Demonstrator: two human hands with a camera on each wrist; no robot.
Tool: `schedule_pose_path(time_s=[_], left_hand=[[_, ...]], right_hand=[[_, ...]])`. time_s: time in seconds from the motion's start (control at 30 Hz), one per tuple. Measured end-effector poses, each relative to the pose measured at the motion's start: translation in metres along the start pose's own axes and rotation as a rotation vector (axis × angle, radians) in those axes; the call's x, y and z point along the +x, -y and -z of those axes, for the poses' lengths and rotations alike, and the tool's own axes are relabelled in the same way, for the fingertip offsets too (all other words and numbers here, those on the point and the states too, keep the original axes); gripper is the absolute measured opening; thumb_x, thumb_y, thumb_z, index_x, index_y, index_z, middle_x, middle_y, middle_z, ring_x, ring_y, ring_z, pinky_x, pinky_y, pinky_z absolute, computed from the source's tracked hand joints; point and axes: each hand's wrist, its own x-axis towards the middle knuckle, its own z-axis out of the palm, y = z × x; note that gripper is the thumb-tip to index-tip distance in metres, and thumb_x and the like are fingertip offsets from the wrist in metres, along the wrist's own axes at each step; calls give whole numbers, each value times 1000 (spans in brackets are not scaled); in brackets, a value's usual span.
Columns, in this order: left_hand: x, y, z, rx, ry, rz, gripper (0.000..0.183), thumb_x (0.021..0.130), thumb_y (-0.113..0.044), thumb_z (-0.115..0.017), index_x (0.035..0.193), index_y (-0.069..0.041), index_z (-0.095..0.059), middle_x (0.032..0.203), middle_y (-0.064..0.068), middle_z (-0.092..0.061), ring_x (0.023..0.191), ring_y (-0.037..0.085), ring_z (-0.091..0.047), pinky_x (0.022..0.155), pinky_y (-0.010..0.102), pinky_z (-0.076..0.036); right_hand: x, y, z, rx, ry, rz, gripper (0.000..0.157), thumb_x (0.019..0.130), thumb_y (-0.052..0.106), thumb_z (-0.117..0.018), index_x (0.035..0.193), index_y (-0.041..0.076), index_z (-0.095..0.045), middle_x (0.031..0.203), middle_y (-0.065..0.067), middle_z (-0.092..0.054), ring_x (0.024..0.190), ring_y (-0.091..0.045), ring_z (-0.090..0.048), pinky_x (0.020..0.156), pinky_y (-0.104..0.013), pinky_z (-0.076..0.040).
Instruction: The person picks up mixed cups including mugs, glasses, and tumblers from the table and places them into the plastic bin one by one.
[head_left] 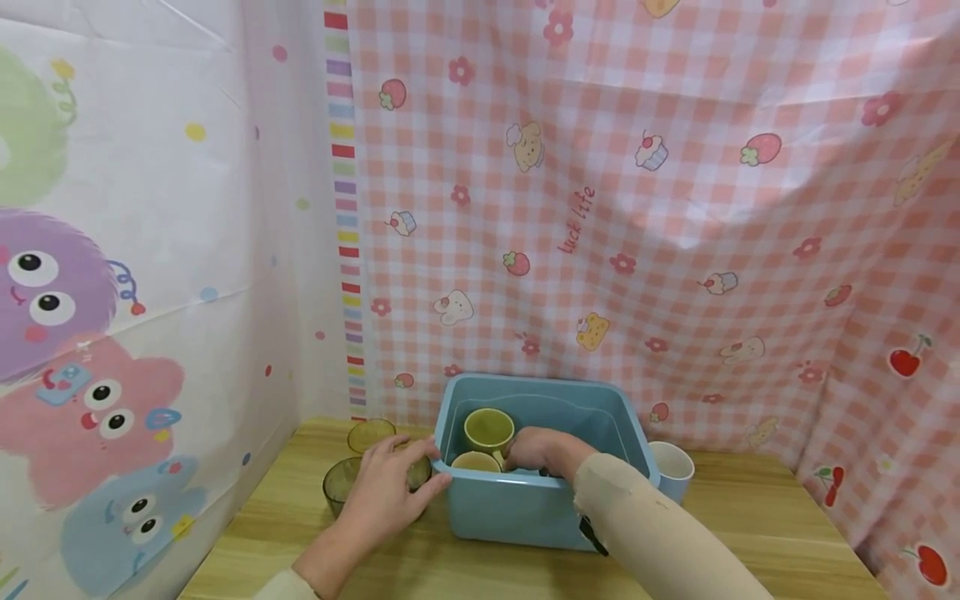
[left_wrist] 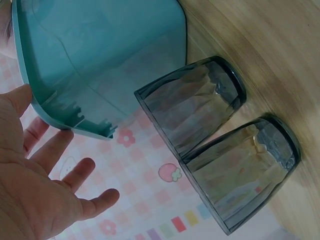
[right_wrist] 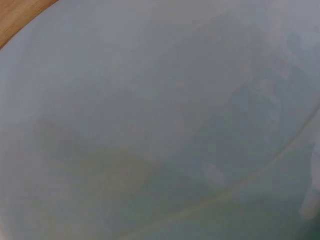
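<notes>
A blue plastic bin (head_left: 517, 508) stands on the table, with a yellow-green mug (head_left: 489, 429) and a second, pale-rimmed cup (head_left: 476, 461) inside. My right hand (head_left: 543, 450) reaches over the near wall into the bin. Its curled fingers meet a mug handle beside the two cups; the fingertips are partly hidden. At the bin's left corner my left hand (head_left: 390, 487) touches the rim, its fingers spread. In the left wrist view, that hand (left_wrist: 40, 175) lies by the bin edge, beside two smoky glass tumblers (left_wrist: 195, 105). The right wrist view is mostly blurred bin wall (right_wrist: 165, 125).
Left of the bin stand a dark glass (head_left: 341, 483) and an amber-looking glass (head_left: 371, 433). A white cup (head_left: 671, 468) stands close to the bin's right side. A pink checked cloth (head_left: 570, 208) hangs behind the wooden table (head_left: 750, 533).
</notes>
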Motion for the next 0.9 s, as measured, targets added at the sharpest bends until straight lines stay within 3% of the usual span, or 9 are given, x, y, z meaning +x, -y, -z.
schedule_pose_path(time_s=[0.13,0.27,0.47,0.67,0.9], left_hand=[[0,-1,0,7,0,-5,25,97,-46,-78,114,-27,-75,139,2,-74,144,42,-55,119,72,-37],[0,-1,0,10,0,-6,28,97,-46,-78,118,-27,-75,137,2,-74,143,41,-55,119,71,-38],[-1,-1,-1,5,0,-5,32,97,-47,-78,120,-24,-76,137,2,-74,143,40,-55,119,72,-38],[-1,-1,-1,-4,0,5,31,97,-48,-77,119,-26,-75,139,2,-73,144,40,-54,119,72,-38],[-2,2,-3,-4,-12,-11,30,97,-46,-78,119,-26,-75,137,0,-74,144,40,-54,119,73,-37]], right_hand=[[-4,-1,5,-13,-19,-32,22,103,31,-69,91,13,-72,100,-1,-67,98,-22,-64,94,-49,-57],[-10,0,8,-144,-100,13,33,104,34,-69,121,7,-77,129,-10,-74,124,-32,-66,112,-56,-52],[-21,-5,12,-345,-291,102,52,102,38,-73,146,10,-65,148,-13,-66,140,-38,-60,113,-58,-52],[-29,-19,24,-352,-430,219,57,102,40,-74,153,19,-60,156,-14,-60,146,-40,-54,113,-63,-51],[-40,-34,40,-352,-533,256,60,101,43,-74,154,19,-60,157,-14,-59,148,-41,-52,115,-66,-48]])
